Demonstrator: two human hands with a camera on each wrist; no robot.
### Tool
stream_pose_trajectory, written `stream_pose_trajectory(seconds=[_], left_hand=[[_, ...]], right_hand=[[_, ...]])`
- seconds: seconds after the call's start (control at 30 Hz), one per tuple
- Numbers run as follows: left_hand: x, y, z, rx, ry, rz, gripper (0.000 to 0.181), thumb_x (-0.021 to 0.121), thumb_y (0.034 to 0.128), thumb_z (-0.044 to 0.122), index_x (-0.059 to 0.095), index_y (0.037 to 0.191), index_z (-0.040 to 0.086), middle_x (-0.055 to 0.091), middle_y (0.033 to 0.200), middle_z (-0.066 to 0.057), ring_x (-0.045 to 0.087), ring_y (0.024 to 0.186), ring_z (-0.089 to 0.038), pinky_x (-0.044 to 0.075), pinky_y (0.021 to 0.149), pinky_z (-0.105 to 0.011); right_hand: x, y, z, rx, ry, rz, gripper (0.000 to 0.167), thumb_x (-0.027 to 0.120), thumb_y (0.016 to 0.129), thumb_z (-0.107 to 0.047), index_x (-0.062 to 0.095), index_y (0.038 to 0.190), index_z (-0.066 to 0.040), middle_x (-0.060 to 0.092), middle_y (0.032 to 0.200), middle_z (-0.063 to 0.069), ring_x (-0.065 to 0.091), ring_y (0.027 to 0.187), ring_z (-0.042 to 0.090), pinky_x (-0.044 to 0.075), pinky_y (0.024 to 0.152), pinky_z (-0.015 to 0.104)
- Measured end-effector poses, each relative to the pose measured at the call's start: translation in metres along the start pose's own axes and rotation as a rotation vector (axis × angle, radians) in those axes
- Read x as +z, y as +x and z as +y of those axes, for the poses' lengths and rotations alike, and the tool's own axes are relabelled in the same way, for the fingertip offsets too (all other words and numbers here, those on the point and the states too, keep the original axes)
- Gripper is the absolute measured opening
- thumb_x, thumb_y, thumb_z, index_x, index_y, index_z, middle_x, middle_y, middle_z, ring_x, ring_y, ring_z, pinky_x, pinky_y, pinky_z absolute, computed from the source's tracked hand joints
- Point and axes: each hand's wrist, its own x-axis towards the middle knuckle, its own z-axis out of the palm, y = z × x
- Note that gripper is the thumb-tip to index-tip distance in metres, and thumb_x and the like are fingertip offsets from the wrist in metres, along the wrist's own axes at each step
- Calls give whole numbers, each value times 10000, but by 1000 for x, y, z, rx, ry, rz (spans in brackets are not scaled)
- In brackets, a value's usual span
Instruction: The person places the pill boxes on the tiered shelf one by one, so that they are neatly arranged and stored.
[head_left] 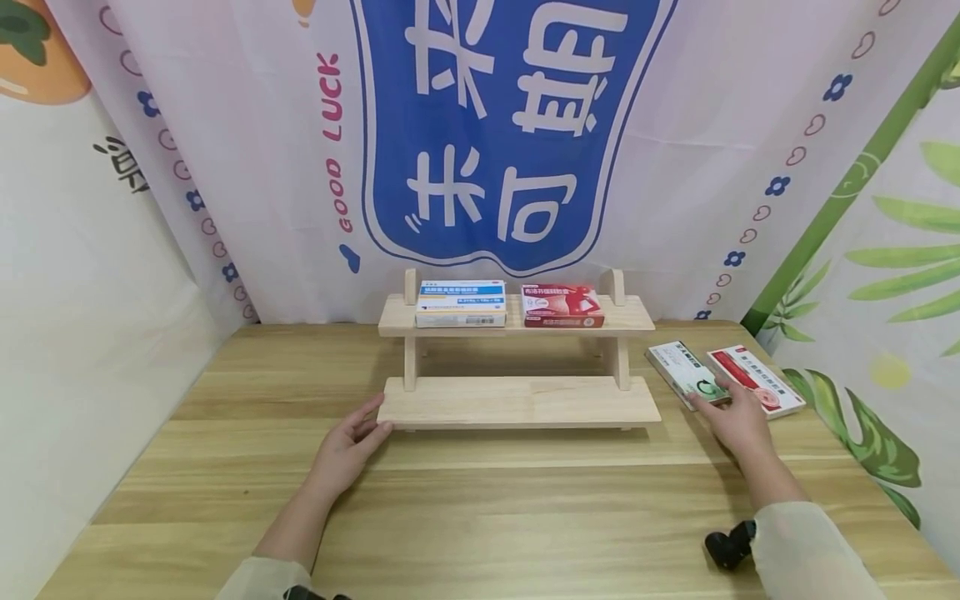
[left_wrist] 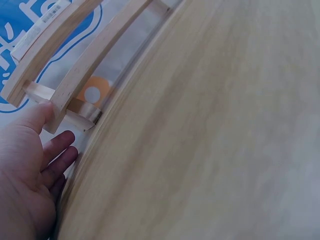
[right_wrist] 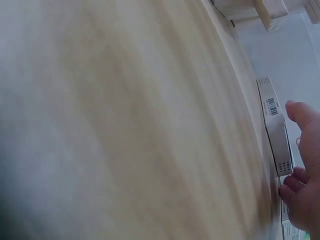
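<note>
At the left end of a two-tier wooden rack's lower shelf (head_left: 517,402), my left hand (head_left: 347,450) touches the shelf end with its thumb. In the left wrist view the other fingers (left_wrist: 61,159) extend below that end, apart from the thumb. My right hand (head_left: 738,421) reaches over a white-and-green medicine box (head_left: 684,371) on the table, thumb at one side and fingers at the other. From the right wrist, a gap shows between the thumb and the box (right_wrist: 274,125); finger contact is unclear. Beside it lies a white-and-red medicine box (head_left: 757,379).
On the upper shelf (head_left: 513,317) lie a blue-and-white medicine box (head_left: 461,304) and a red one (head_left: 562,306). A printed cloth (head_left: 277,167) hangs behind the wooden table (head_left: 480,517). A black device (head_left: 729,546) sits by the right sleeve.
</note>
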Motion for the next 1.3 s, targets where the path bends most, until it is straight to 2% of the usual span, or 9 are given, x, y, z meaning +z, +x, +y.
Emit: stream_pose_trajectory(seconds=[0.4,1.0,1.13,1.3], left_hand=[[0,0,-1,14,-3,-3,572,609,975,344,427,1485,157,490,1469,-179,589,1236,-329,497,1017,-442],[1,0,-2,2,-7,-5,581,612,970,365,430,1483,163,520,1442,-179,584,1242,-334,484,1030,-465],[1,0,-2,-4,3,2,581,612,969,373,432,1483,169,562,1398,-183,588,1236,-332,482,1030,-475],[1,1,-2,-17,-1,1,579,617,966,371,433,1482,184,576,1382,-184,586,1240,-332,473,1038,-488]], right_hand=[[2,0,1,-25,-66,-11,814,607,920,-510,359,1440,66,283,1479,398,264,1360,572,269,1085,677],[-7,-10,5,-12,-37,10,826,600,920,-537,374,1448,57,320,1455,397,299,1343,562,298,1068,668],[-13,-15,5,-48,-57,31,816,602,923,-532,389,1435,66,361,1422,403,329,1309,566,318,1040,664],[-19,-23,4,-82,-44,55,836,613,913,-546,400,1428,77,326,1435,413,289,1325,582,273,1061,680]])
